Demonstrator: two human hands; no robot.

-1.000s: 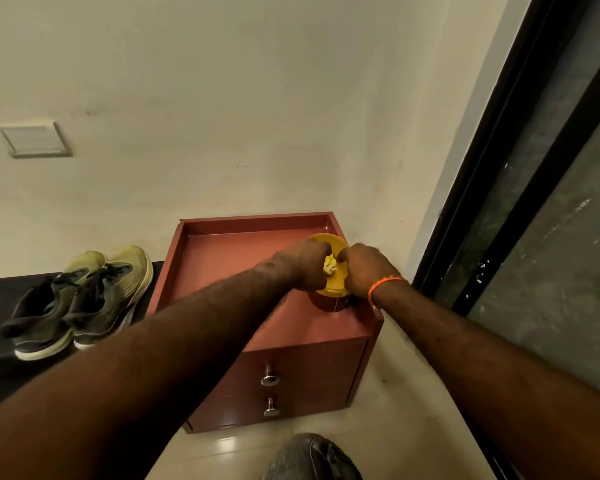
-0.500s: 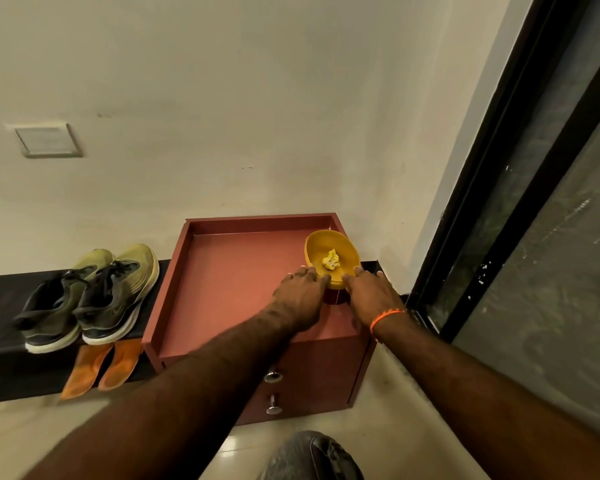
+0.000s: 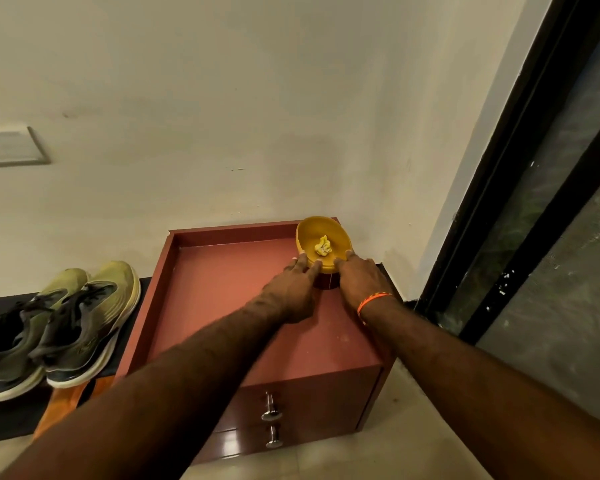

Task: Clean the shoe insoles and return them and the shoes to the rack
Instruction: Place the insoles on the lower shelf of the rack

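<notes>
— Reporting grip: my left hand and right hand rest spread, fingertips touching the yellow bowl.
— Shoes?
— Shoes on the rack, insoles below.

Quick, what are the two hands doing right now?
Left hand: open, straight fingers touching the yellow bowl.
Right hand: open, fingers touching the bowl's other side.

The small cabinet looks like reddish-brown laminated wood, smooth with a faint sheen, its two drawer knobs polished metal. The yellow bowl looks smooth and matt, probably plastic, holding a crumpled yellow wad. The sneakers show mesh cloth uppers. The floor tiles shine glossy.
</notes>
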